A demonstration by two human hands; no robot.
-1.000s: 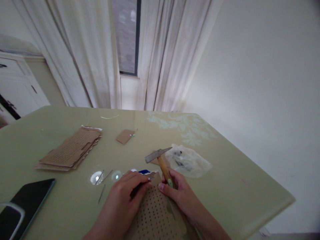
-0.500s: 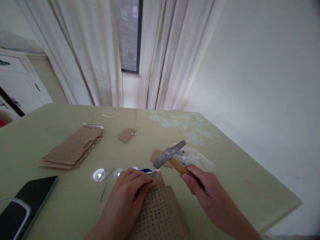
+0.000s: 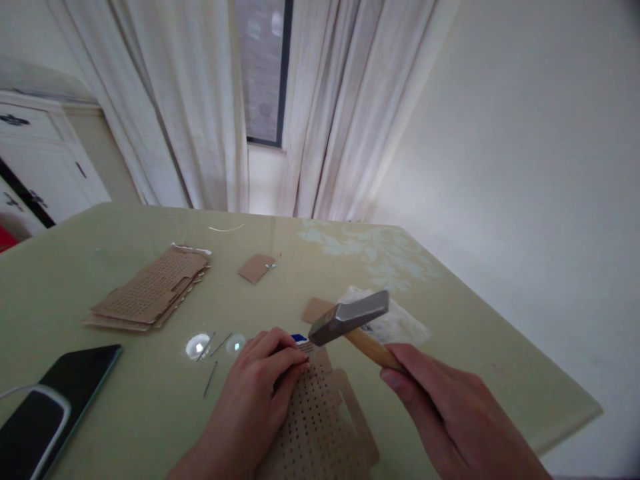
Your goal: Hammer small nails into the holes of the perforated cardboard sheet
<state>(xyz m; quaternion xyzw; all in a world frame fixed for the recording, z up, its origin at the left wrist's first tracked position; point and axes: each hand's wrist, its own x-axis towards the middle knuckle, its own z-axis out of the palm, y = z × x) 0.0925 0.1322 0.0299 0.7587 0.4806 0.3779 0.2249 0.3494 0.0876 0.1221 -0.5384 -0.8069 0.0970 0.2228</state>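
My right hand [image 3: 445,400] is closed around the wooden handle of a hammer [image 3: 353,319]. The hammer's grey metal head hangs over the far end of a perforated cardboard sheet [image 3: 320,413], close to my left fingertips. My left hand [image 3: 263,393] rests on that sheet, thumb and fingers pinched together near its top edge. Whatever lies in the pinch is hidden by the fingers. A small blue thing [image 3: 299,338] shows just beyond the left fingers. Left of this hand, several thin nails [image 3: 210,379] lie on the table near shiny round discs [image 3: 199,347].
A stack of perforated cardboard [image 3: 150,287] lies at the left. A dark tablet-like device [image 3: 75,393] with a pale cable is at the near left. Two brown cardboard pieces, one a small tag [image 3: 257,268], and a clear plastic bag [image 3: 400,323] lie farther back. A wall borders the table's right.
The hammer and my right hand have shifted slightly right and nearer, and the hammer head has turned. My left hand keeps its pinch on the cardboard. The view has shifted slightly.
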